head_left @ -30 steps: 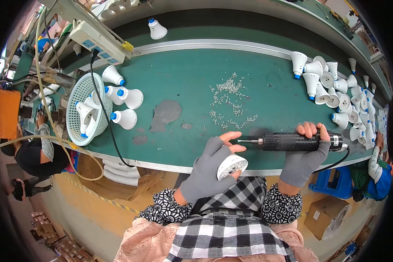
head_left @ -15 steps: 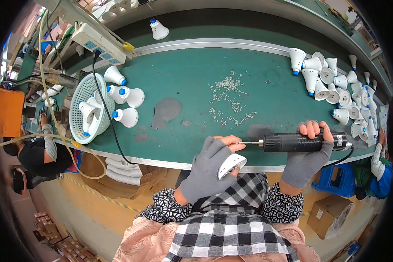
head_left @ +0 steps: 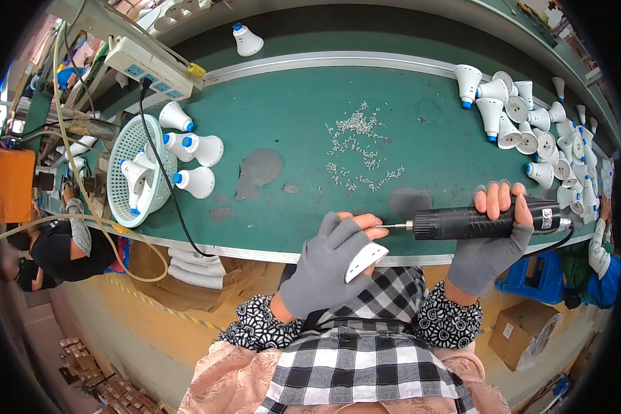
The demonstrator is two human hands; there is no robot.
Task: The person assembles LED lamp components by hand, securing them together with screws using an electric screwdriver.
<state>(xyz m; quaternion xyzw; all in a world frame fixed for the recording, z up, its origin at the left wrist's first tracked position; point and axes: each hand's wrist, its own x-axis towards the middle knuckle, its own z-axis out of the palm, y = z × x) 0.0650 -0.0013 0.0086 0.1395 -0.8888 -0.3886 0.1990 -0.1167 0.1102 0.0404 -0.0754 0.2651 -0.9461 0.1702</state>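
My left hand (head_left: 328,265), in a grey fingerless glove, is closed around a white bulb housing (head_left: 366,261). Its slotted rim shows below the fingers; the rest is hidden in the palm. Thumb and index fingertips of that hand meet at the tip of the driver bit; whether a screw sits there is too small to tell. In my right hand (head_left: 493,231), also gloved, lies a black electric screwdriver (head_left: 448,224), held level with its bit pointing left. Small screws (head_left: 359,124) are scattered on the green tabletop (head_left: 290,117) beyond my hands.
Many white bulb housings (head_left: 490,114) with blue ends are heaped at the right. A pale green basket (head_left: 165,190) holds several more at the left, with others beside it. A black cord (head_left: 160,159) hangs from the power strip (head_left: 148,69). Co-workers sit at both sides.
The bulb housing in my left hand has turned so that its inner face shows less. The screwdriver stays at my left fingertips, nearly unmoved. The whole view has shifted slightly.
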